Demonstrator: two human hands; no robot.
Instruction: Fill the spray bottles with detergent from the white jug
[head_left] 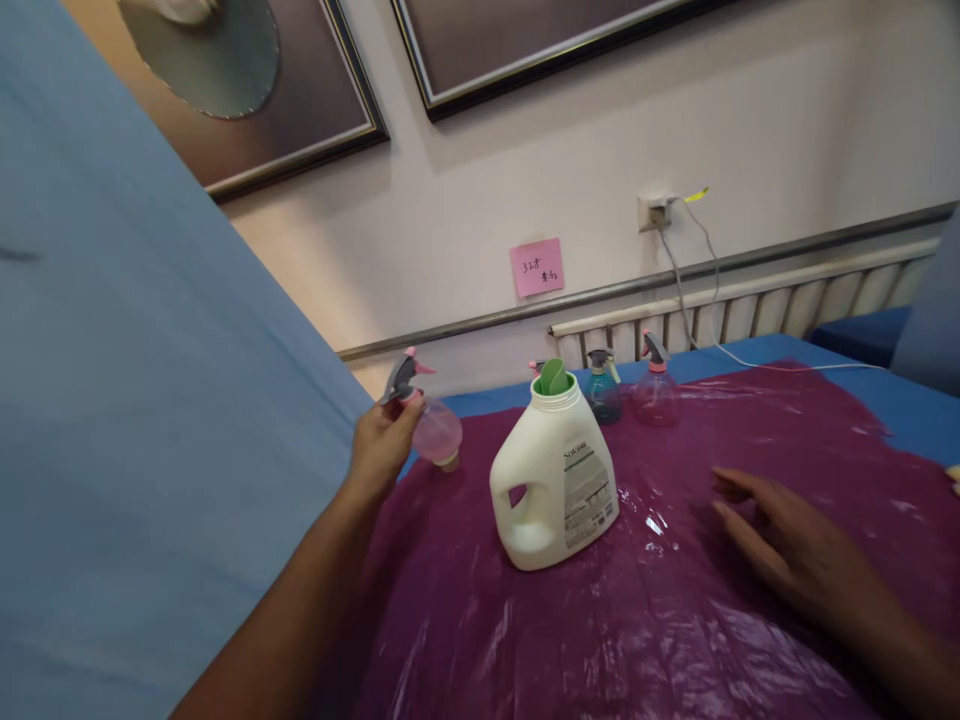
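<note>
Pink spray bottle [437, 432] (round-bodied) is gripped by the left hand [381, 443].

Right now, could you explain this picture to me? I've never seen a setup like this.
There's no machine here: just one person's two bare hands, seen by a camera worn on that person's head, looking forward and down. A shiny purple sheet lies over a blue cover. In the middle stands a white jug with a green piece in its mouth. Behind it are a teal spray bottle and a pink spray bottle; another pink-and-gray top peeks out, mostly hidden. The left hand holds a pinkish spray bottle near its neck. The right hand holds nothing that I can see.
</note>
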